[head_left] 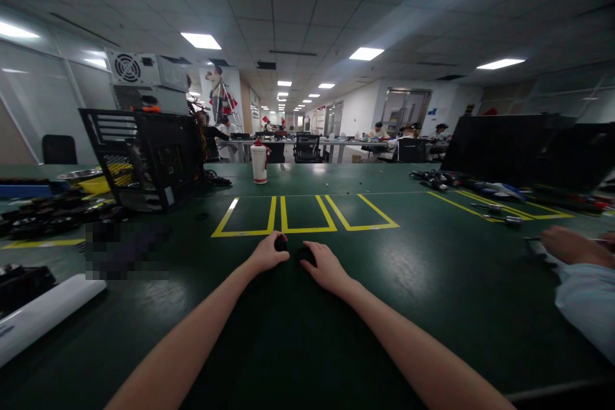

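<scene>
My left hand [265, 254] is closed around a small black rounded piece [280, 243], just above or on the green table [269, 333]. A few centimetres to its right, my right hand [330, 266] curls its thumb and fingers round another dark rounded piece [306, 256]. The fingers cover part of both pieces, so their exact kind does not show. Both hands are close to the near edge of the yellow tape outlines [310, 229] on the tabletop, and they do not touch each other.
An open black computer case [166, 157] stands at left, with a power supply unit [144, 70] on top. Dark parts [43, 218] and a white long object [52, 317] lie nearby. A white-and-red bottle [259, 163] stands behind. At right are a co-worker's hand [574, 245], tools and cables.
</scene>
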Demonstrator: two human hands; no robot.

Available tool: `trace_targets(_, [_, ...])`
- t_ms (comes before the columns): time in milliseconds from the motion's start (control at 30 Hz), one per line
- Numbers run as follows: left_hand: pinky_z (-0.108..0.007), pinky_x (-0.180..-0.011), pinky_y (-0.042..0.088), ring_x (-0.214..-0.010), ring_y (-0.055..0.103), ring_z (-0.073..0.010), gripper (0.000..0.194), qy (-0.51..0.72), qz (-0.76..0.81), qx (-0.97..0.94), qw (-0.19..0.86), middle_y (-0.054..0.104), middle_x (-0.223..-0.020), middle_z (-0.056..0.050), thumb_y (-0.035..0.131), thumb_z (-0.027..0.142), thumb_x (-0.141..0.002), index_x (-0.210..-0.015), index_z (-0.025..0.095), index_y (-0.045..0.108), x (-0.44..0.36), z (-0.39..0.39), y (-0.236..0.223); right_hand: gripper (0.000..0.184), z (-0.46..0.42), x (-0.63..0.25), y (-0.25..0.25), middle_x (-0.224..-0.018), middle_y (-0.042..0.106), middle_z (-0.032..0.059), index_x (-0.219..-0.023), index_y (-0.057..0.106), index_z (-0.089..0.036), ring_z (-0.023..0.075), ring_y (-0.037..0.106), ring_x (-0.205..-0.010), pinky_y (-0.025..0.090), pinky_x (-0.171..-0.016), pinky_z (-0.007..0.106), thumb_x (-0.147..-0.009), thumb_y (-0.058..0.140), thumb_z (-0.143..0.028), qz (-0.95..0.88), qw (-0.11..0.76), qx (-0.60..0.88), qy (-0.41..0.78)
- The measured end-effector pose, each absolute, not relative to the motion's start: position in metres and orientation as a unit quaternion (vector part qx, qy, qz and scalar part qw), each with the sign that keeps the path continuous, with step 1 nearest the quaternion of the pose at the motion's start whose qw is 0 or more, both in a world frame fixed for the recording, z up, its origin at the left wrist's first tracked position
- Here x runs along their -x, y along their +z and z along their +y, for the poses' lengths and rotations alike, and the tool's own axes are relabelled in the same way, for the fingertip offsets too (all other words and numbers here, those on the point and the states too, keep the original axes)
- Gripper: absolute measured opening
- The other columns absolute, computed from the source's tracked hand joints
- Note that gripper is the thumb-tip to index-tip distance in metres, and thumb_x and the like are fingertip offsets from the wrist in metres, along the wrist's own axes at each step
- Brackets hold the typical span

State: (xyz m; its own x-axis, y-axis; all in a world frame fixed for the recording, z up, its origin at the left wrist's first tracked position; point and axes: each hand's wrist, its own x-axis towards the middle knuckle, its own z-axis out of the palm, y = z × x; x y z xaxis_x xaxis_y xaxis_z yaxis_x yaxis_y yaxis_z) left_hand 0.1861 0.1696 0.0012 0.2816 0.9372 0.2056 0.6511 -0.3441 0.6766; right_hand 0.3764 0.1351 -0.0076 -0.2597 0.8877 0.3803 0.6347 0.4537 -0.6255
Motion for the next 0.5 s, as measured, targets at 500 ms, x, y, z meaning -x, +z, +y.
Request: trace_targets(500, [-0.031, -0.078, 0.044, -0.093, 0.05, -0.0197, 0.05, 0.224, 0.458, -0.808, 0.296, 0.049, -0.105, -0.006, 0.056, 0.03, -0.069, -0.115, 0.018, 0.039, -0.17, 0.073, 0.021, 0.054, 0.033, -0.386, 0.034, -0.112, 0.054, 0.0096, -0.122, 0.04, -0.02, 0.0253, 0.048, -0.104, 0.038, -0.089, 0.038, -0.072, 0.057, -0.027, -0.793, 0.214, 0.525, 0.222])
